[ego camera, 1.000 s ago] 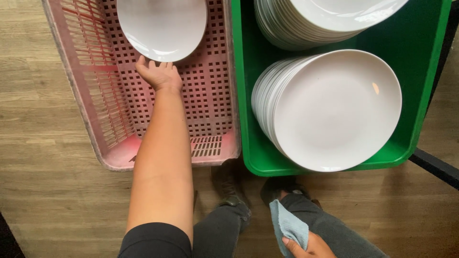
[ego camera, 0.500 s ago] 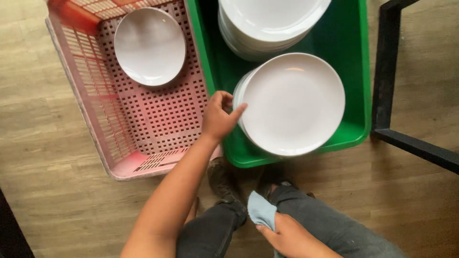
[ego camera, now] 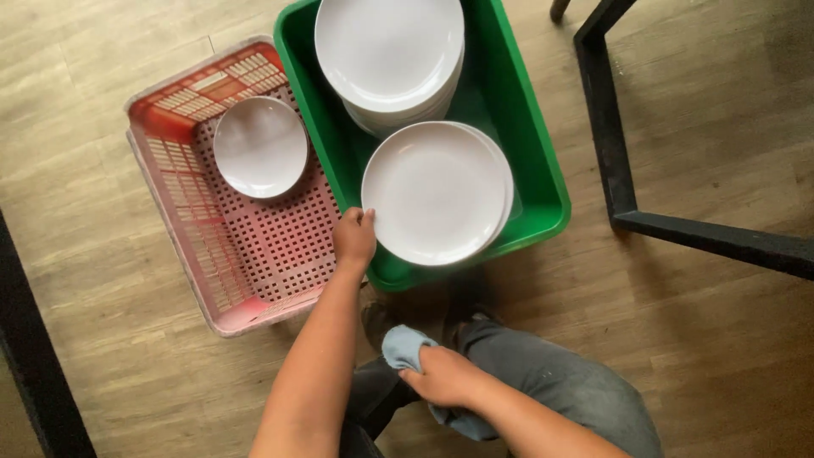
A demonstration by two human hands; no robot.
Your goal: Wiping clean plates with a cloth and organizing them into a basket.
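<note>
One small white plate (ego camera: 260, 147) lies in the pink crate (ego camera: 170, 246) at left, well apart from the left hand (ego camera: 354, 239). That hand's fingers curl closed on the left rim of the top plate (ego camera: 434, 193), just to its right in the green tub (ego camera: 543, 182). Nearer the body, the right hand (ego camera: 445, 376) is closed around a blue cloth (ego camera: 402, 346).

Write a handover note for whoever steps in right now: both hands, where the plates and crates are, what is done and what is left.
Left hand: gripping the near edge of the top round white plate on the front stack in the green plastic tub.
Right hand: holding a light blue cloth at the knee.
A second stack of white plates sits at the back of the tub.
Done: one white plate lies in the pink perforated plastic crate.
Left: both stacks in the tub.
</note>
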